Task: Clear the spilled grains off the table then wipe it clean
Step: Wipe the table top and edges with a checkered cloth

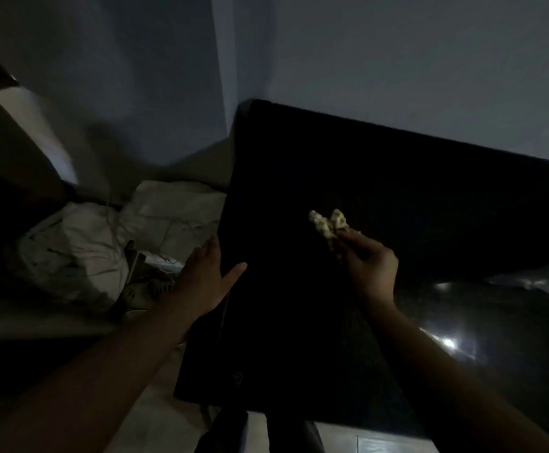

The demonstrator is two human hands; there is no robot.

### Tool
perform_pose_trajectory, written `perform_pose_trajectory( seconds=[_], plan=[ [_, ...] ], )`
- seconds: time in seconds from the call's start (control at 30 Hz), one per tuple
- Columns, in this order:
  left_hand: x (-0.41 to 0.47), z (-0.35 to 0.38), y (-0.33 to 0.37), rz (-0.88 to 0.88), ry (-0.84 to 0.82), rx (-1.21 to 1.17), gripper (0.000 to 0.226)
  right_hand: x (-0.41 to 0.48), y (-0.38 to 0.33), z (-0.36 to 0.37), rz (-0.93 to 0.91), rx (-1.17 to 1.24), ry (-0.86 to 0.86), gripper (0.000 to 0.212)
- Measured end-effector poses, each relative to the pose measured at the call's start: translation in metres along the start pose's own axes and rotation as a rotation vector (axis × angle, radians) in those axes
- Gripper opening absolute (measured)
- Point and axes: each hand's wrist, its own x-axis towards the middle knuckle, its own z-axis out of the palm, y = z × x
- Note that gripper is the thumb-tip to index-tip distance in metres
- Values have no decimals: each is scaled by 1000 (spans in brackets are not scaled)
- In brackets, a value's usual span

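wad [327, 223] of pale, crumpled, speckled material, cloth or paper i cannot tell, sticks up over the middle of the black table [283, 178], its lower end pinched in the right hand [369, 268]. left hand [206, 279] rests at the table's left edge, fingers straight and together, thumb on top.

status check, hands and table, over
Left hand open at the table edge. Right hand pinching a pale cloth over the top. Grains not visible, too dark.
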Motion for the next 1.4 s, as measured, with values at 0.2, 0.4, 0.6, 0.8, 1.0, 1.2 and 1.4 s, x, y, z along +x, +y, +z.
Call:
perform_pose_trajectory(
  seconds=[0.2, 0.4, 0.6, 0.8, 1.0, 1.2, 1.4],
  plan=[
    [42, -5, 29, -70, 43, -73, 118, 94, -15, -15, -93, -152, 12, 25],
    [70, -1, 50, -182, 91, -155, 109, 196, -14, -4, -134, -264, 61, 23],
    [81, 2, 44, -162, 215, -189, 121, 256, -18, 22, -141, -279, 118, 27],
    [83, 1, 47, -174, 212, -195, 121, 290, 1, 42, -204, -507, 68, 28],
    [86, 5, 40, -145, 253, -141, 109, 220, 15, 45, -468, -451, -118, 21],
    [88, 6, 36, -130, 253, -159, 109, 216, -10, 35, -190, -180, -139, 21],
    [90, 9, 30, -114, 253, -183, 113, 288, -12, 41, -214, -453, 72, 29]
  ],
)
